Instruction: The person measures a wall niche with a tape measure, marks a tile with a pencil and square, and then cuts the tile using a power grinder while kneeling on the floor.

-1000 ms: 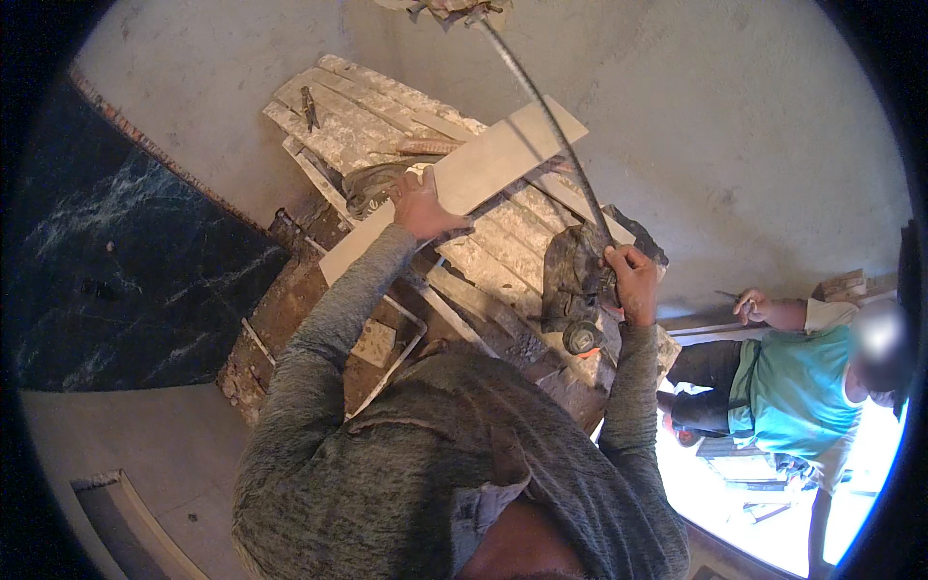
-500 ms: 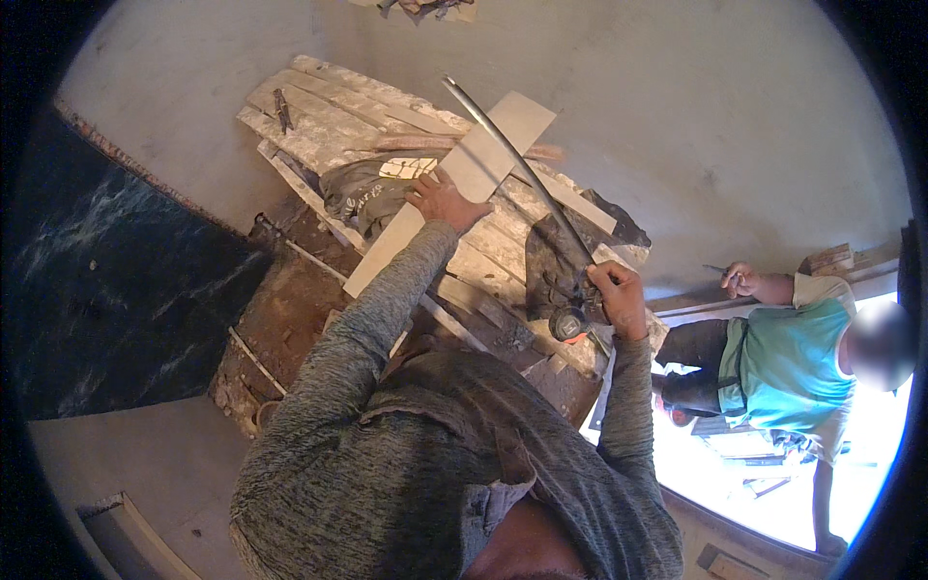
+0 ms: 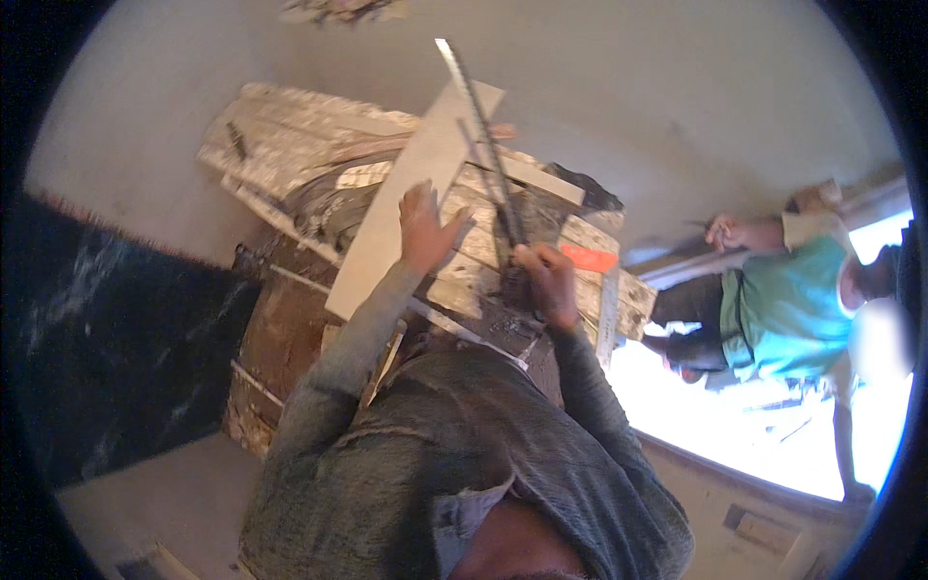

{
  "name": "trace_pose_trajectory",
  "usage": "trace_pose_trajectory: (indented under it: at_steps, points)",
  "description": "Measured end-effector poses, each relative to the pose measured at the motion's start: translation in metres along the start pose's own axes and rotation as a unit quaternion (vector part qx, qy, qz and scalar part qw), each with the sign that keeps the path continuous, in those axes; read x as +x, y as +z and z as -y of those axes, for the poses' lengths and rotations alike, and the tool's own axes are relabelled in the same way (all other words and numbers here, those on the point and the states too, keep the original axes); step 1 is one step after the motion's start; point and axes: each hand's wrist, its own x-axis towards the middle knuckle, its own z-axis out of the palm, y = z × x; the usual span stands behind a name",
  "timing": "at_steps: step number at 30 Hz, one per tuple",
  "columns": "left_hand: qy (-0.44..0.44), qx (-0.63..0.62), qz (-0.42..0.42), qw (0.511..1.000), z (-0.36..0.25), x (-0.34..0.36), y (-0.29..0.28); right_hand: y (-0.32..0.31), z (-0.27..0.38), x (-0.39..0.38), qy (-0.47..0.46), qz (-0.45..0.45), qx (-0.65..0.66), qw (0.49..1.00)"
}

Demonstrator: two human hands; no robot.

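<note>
My left hand (image 3: 430,234) lies with fingers spread at the edge of a long pale board (image 3: 435,145), which slants across the bench. My right hand (image 3: 549,282) is closed round the lower end of a long thin metal strip (image 3: 477,108). The strip reaches up and away to the left, past the far part of the board; I cannot tell whether it touches. Beside my right hand lies a flat tool with an orange part (image 3: 588,258) and a metal blade (image 3: 607,314). Motion blurs my hands and the strip.
A rough plank bench (image 3: 290,121) carries dark cloth (image 3: 329,208) and loose wood strips (image 3: 541,179). A dark marbled slab (image 3: 116,338) stands at the left. At the right a person in a teal top (image 3: 797,304) is near a bright opening.
The board has turned to a steeper slant and shifted left in view. My right hand has moved left and up with the strip, uncovering the orange tool. The head view has shifted.
</note>
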Motion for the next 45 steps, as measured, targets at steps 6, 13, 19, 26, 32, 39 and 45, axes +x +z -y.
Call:
trace_pose_trajectory:
  at_steps: [6,13,19,26,32,39,45]
  points:
    - [-0.309,-0.632,0.198,0.683,-0.069,-0.079,-0.039,0.049,-0.024,-0.006,-0.029,0.048,-0.022,0.998]
    - [-0.346,-0.642,0.178,0.661,-0.086,-0.083,-0.059,0.042,-0.032,-0.018,-0.115,0.114,-0.048,0.986]
    - [-0.337,-0.607,0.143,0.706,-0.037,-0.116,-0.061,-0.135,-0.08,0.03,0.09,-0.136,0.179,0.97]
    - [-0.343,-0.389,0.119,0.847,0.012,-0.183,-0.082,-0.254,-0.134,0.059,0.17,-0.276,0.388,0.863]
    - [-0.344,-0.171,0.168,0.908,0.022,-0.216,-0.11,-0.281,-0.165,0.078,0.109,-0.227,0.382,0.889]
    - [-0.413,-0.106,0.148,0.892,0.051,-0.242,-0.113,-0.249,-0.141,0.084,0.091,-0.055,0.448,0.888]
    - [-0.384,-0.057,0.147,0.91,0.062,-0.23,-0.124,-0.144,-0.068,0.088,0.122,-0.031,0.319,0.939]
